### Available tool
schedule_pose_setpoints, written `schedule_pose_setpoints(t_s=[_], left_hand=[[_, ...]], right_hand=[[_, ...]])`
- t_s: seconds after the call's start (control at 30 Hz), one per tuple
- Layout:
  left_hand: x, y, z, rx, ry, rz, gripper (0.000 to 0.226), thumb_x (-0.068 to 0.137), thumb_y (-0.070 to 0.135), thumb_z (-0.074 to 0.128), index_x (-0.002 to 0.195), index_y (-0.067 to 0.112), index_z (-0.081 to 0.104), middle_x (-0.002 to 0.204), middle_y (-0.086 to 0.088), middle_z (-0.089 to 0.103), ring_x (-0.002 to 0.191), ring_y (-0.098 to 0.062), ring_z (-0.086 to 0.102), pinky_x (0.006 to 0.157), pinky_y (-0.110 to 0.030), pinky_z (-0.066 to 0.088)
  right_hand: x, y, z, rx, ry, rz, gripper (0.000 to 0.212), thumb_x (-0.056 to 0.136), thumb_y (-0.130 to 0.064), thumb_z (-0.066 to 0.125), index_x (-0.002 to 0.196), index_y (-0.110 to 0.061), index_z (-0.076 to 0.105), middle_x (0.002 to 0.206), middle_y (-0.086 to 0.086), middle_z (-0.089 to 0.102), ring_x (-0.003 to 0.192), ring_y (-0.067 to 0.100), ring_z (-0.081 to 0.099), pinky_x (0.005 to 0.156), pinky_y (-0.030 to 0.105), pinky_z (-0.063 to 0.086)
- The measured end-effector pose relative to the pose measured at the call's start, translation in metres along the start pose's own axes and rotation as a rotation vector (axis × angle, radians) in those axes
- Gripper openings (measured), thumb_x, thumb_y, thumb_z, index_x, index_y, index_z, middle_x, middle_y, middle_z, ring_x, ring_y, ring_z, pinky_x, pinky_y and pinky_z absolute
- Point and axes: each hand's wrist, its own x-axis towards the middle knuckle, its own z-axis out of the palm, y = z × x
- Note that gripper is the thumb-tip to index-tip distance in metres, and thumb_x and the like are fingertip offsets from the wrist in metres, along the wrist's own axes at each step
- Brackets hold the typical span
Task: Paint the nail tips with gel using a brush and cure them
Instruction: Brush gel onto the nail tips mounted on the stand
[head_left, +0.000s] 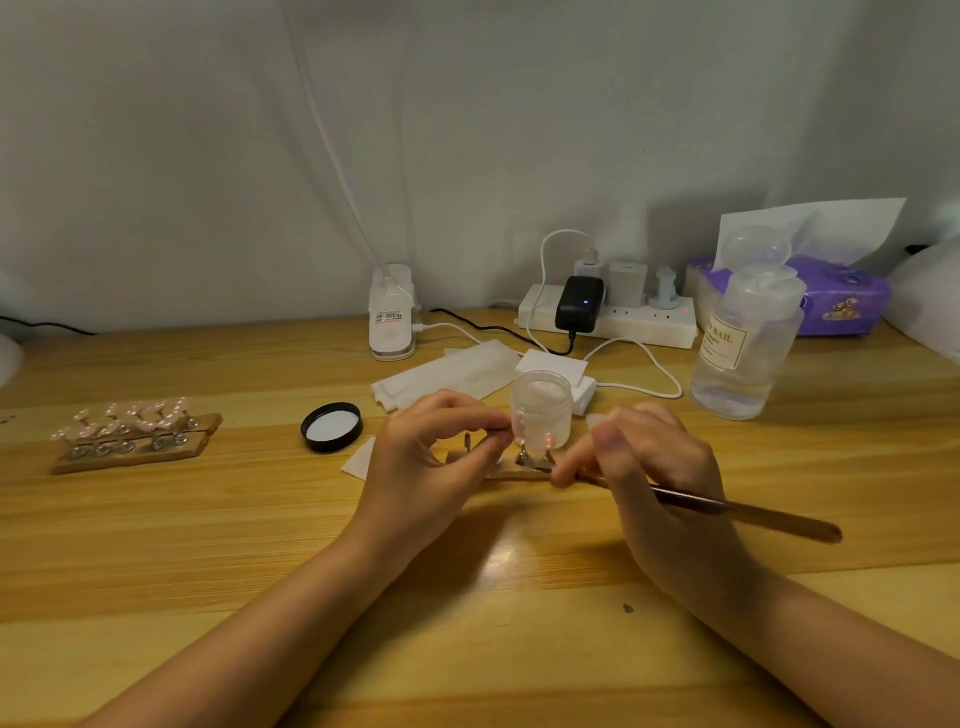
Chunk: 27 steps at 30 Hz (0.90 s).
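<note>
- The brush (727, 506) lies nearly level at centre right of the frame, its long axis running from lower right up toward the centre; the bristle end is hidden behind the fingers.
- The right hand (660, 467) pinches the brush handle, which looks slim, dark and glossy.
- The left hand (431, 457) has its fingers curled in a narrow pinch at a small stand on the wooden holder (519, 470); what it holds is blurred.
- A clear round jar (542, 410) stands open just behind the holder, partly blocking it.
- Its black lid (331, 426) lies left, upturned.
- A second wooden rack (137, 439) of pink nail tips sits at the left.
- A clear bottle (743, 348) stands at right on the wooden table (208, 545).
</note>
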Motion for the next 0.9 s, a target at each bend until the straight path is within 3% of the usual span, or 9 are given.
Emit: schedule_pose_setpoints(t_s=[0.13,0.3,0.47,0.6,0.77,0.9], left_hand=[[-0.0001,0.0001,-0.0002,0.005,-0.002,0.001,0.023,0.075,0.003,0.070,0.090,0.020,0.070,0.083,0.005,0.066,0.078,-0.006,0.059,0.067,-0.014,0.047],[0.0000,0.0002,0.0004,-0.005,-0.007,-0.005,0.022,0.075,0.003,0.070,0.090,0.019,0.070,0.083,0.003,0.066,0.078,-0.005,0.059,0.067,-0.013,0.047],[-0.0001,-0.0009,-0.0001,0.003,-0.004,-0.008,0.022,0.074,0.004,0.071,0.089,0.020,0.070,0.083,0.005,0.066,0.077,-0.005,0.060,0.068,-0.016,0.047],[-0.0004,-0.0013,-0.0004,0.003,-0.012,-0.009,0.021,0.074,0.003,0.071,0.090,0.017,0.071,0.083,0.005,0.067,0.078,-0.006,0.060,0.069,-0.016,0.047],[0.0001,-0.0005,-0.0002,0.004,-0.013,-0.020,0.023,0.075,0.003,0.071,0.090,0.020,0.070,0.083,0.006,0.067,0.078,-0.005,0.060,0.069,-0.018,0.048],[0.0000,-0.0001,0.0000,0.006,-0.013,-0.018,0.022,0.074,0.002,0.072,0.089,0.018,0.070,0.082,0.006,0.067,0.077,-0.003,0.060,0.069,-0.018,0.048]], right_hand=[[0.0035,-0.0008,-0.0002,-0.014,0.001,0.013,0.043,0.095,-0.046,0.030,0.080,-0.025,0.065,0.078,-0.024,0.058,0.078,-0.001,0.055,0.077,0.027,0.040],[0.0008,-0.0006,-0.0005,0.024,0.013,0.005,0.057,0.096,-0.046,0.028,0.067,-0.016,0.067,0.072,-0.026,0.055,0.070,-0.003,0.054,0.075,0.030,0.039],[0.0044,-0.0018,0.0003,-0.009,-0.016,0.033,0.043,0.094,-0.049,0.028,0.083,-0.027,0.064,0.082,-0.029,0.055,0.080,-0.002,0.054,0.075,0.030,0.041],[0.0010,-0.0014,-0.0005,0.041,0.003,0.022,0.054,0.096,-0.048,0.026,0.068,-0.022,0.065,0.072,-0.027,0.056,0.072,-0.004,0.055,0.076,0.031,0.040],[0.0048,-0.0023,-0.0001,0.005,-0.022,0.051,0.043,0.094,-0.050,0.027,0.081,-0.028,0.062,0.080,-0.030,0.055,0.079,-0.002,0.055,0.074,0.029,0.041],[0.0007,-0.0021,-0.0010,0.058,-0.008,0.047,0.055,0.095,-0.048,0.028,0.069,-0.019,0.066,0.071,-0.022,0.060,0.074,-0.003,0.056,0.076,0.031,0.040]])
